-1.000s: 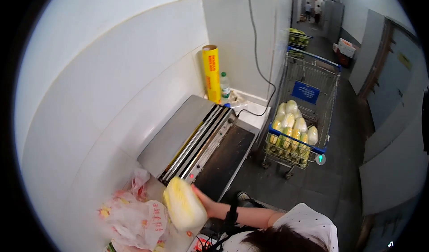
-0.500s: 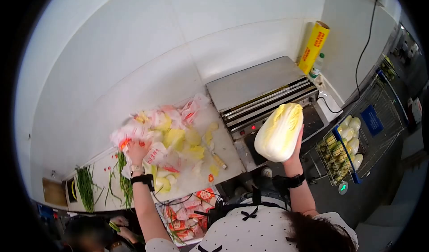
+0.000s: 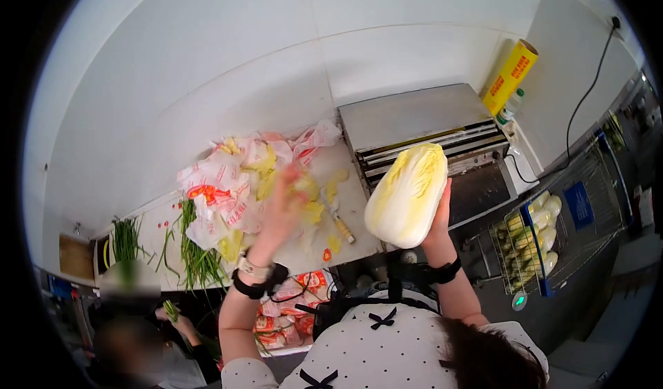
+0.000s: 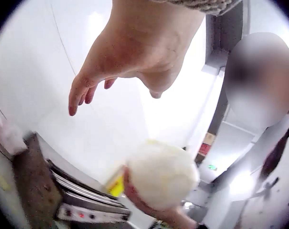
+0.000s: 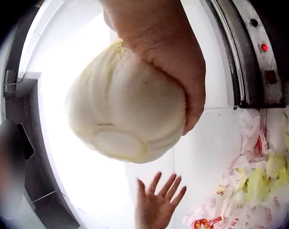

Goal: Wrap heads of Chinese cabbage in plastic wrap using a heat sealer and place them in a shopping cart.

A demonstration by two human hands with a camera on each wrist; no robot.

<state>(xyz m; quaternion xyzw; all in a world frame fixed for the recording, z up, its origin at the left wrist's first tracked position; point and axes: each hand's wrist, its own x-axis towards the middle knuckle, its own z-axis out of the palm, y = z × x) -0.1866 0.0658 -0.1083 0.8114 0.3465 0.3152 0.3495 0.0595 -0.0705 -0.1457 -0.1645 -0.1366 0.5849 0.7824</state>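
While the right hand (image 3: 440, 218) is holding up a plump, oblong Chinese cabbage (image 3: 405, 197) with white ribs and yellow leaves, its grip is wrapping round one side, and the vegetable is hiding some of the fingers. The left hand (image 3: 280, 208) is hovering well apart from it; this grip is standing wide, its fingers spreading in the right wrist view but blurring in the head view.

Behind the cabbage, a flat-topped silver metal machine (image 3: 414, 116) with dark rollers is showing only part of its front. Beside it, on the white worktop (image 3: 355, 201), crumpled translucent plastic bags (image 3: 214, 180) are bearing red characters too creased to read. Loose yellow leaves (image 3: 266, 162) are lying among them, and a pale-handled tool (image 3: 343, 230) is resting nearby, its far end hard to make out. Long green stalks (image 3: 200, 254) are hanging over the edge.

Below, red-and-white printed packets (image 3: 280, 327) are disappearing partly behind the left arm. Farther off, a yellow roll (image 3: 510, 78) is carrying red lettering, too small to read, beside a clear green-capped bottle (image 3: 510, 107). A wire trolley with a blue panel (image 3: 579, 205) is holding more cabbages (image 3: 542, 216).
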